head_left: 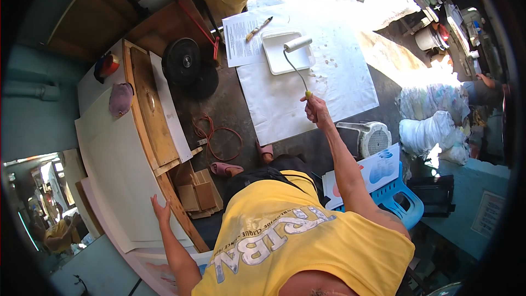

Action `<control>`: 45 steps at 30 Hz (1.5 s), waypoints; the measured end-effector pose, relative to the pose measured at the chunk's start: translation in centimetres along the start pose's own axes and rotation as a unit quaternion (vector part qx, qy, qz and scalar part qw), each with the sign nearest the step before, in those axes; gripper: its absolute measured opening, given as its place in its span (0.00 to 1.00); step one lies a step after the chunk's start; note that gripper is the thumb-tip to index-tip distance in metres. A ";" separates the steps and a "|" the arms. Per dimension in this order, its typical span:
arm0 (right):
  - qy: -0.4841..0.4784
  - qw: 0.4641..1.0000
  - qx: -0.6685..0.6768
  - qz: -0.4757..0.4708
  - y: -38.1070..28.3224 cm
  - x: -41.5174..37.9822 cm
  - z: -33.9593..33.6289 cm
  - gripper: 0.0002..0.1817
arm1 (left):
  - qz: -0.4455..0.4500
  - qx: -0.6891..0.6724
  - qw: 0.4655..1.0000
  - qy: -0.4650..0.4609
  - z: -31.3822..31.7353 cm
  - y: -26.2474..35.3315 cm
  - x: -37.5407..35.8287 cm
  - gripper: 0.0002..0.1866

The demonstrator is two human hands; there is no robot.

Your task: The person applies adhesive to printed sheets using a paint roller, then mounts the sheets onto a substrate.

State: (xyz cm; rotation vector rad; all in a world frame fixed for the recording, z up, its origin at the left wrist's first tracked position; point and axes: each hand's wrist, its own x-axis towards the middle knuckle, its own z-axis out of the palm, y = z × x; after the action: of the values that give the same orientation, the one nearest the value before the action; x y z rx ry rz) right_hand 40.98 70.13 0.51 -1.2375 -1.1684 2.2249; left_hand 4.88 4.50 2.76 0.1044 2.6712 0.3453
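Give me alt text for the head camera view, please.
A person in a yellow shirt holds a paint roller in the right hand over a white paint tray on floor sheeting, while the left hand rests on a white board.

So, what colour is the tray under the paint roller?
White; the tray under the paint roller shows best in the head view.

Strong sunlight is washing over the far end of the dark concrete floor, bleaching it near the top. A blue plastic chair is standing at the right, and teal walls are closing in the left side.
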 end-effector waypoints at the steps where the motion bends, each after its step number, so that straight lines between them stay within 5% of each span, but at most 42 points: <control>1: -0.006 1.000 -0.002 0.000 0.2 -0.1 0.1 0.28 | -0.003 0.001 1.000 0.002 -0.3 0.1 -0.5 0.44; 22: -0.039 0.999 0.032 0.002 0.9 0.7 0.1 0.32 | -0.050 0.002 0.998 -0.023 1.8 -0.8 -6.1 0.41; 33: 0.065 0.986 -0.059 -0.143 3.1 2.3 0.9 0.21 | -0.070 -0.022 0.997 -0.001 1.8 -1.3 -8.7 0.42; 39: 0.047 0.910 -0.220 -0.348 1.5 2.9 3.3 0.13 | -0.108 -0.042 0.993 0.022 2.3 -4.0 -10.1 0.43; 42: 0.006 0.810 -0.387 -0.441 -0.4 1.8 8.7 0.10 | -0.136 -0.050 0.988 0.051 2.6 -6.3 -10.3 0.43; 45: -0.086 0.790 -0.440 -0.418 -1.3 -1.1 17.6 0.09 | -0.164 -0.064 0.980 0.087 3.6 -11.2 -9.9 0.44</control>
State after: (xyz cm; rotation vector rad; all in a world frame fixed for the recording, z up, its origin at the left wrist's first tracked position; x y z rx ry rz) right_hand 27.08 61.49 7.10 -0.4927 -2.3764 1.1102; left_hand 15.14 -6.75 0.92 -0.4203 2.7639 0.4343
